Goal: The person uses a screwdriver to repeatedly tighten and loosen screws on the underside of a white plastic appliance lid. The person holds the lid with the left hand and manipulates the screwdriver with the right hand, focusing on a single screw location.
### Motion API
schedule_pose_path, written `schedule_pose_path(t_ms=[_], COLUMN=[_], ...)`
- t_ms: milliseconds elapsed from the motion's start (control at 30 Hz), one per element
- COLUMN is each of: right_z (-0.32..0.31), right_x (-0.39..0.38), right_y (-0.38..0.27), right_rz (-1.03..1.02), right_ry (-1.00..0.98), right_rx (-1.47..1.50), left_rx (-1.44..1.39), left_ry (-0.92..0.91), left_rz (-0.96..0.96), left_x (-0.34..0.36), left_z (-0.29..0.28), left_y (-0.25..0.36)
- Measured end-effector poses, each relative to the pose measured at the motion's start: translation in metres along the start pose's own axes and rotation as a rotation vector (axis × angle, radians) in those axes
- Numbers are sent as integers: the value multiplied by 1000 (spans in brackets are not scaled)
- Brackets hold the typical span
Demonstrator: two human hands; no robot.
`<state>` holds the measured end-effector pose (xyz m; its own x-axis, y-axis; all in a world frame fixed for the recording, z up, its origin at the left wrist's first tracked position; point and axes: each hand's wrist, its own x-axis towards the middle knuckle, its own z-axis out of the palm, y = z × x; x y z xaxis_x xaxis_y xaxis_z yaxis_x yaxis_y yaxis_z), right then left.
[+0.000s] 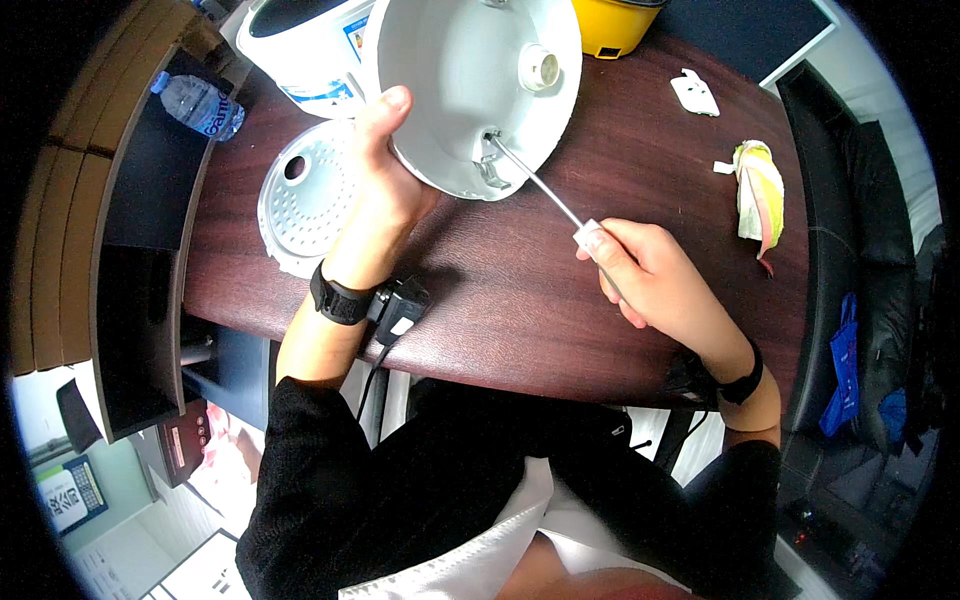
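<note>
My left hand (398, 165) grips the lower left rim of a round white appliance housing (450, 80), tilted with its inside toward me. A round fitting sits on its inner floor, with small metal brackets near the wall. My right hand (630, 270) is closed round the handle of a screwdriver (543, 185), whose shaft reaches into the housing to a bracket at the lower wall. A perforated pale disc (315, 210) with one larger hole lies on the table under my left arm. Black devices with straps are on both my wrists.
On the dark wooden table (510, 310) are a white appliance body (300, 50), a yellow appliance (610, 30), a water bottle (200, 105), a small white piece (694, 92) and a yellow-and-pink cloth-like bundle (756, 200). Stacked cardboard (50, 260) stands left; a black leather seat (860, 180) is right.
</note>
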<state>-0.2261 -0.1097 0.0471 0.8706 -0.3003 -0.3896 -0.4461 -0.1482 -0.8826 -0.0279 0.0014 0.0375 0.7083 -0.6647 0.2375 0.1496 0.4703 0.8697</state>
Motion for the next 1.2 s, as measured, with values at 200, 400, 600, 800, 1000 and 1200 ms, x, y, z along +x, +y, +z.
schedule_pose_path(t_ms=[200, 400, 600, 800, 1000, 1200], right_z=[3, 9, 1, -15, -19, -14], right_x=[3, 7, 8, 6, -5, -10], right_y=[7, 13, 12, 7, -5, -2], right_rz=[-23, 3, 116, -47, -343, -460], right_ry=[-78, -118, -273, -35, 389, 480], right_rx=[155, 349, 644, 15, -550, -629], left_rx=[-1, 25, 76, 44, -7, -17], left_ry=[-49, -56, -65, -7, -3, -56], left_rz=[-22, -1, -25, -18, -71, -90], left_x=[0, -1, -5, 1, 6, 8], left_z=[-4, -2, 1, -1, -3, -3], left_y=[-3, -3, 0, 3, 3, -1])
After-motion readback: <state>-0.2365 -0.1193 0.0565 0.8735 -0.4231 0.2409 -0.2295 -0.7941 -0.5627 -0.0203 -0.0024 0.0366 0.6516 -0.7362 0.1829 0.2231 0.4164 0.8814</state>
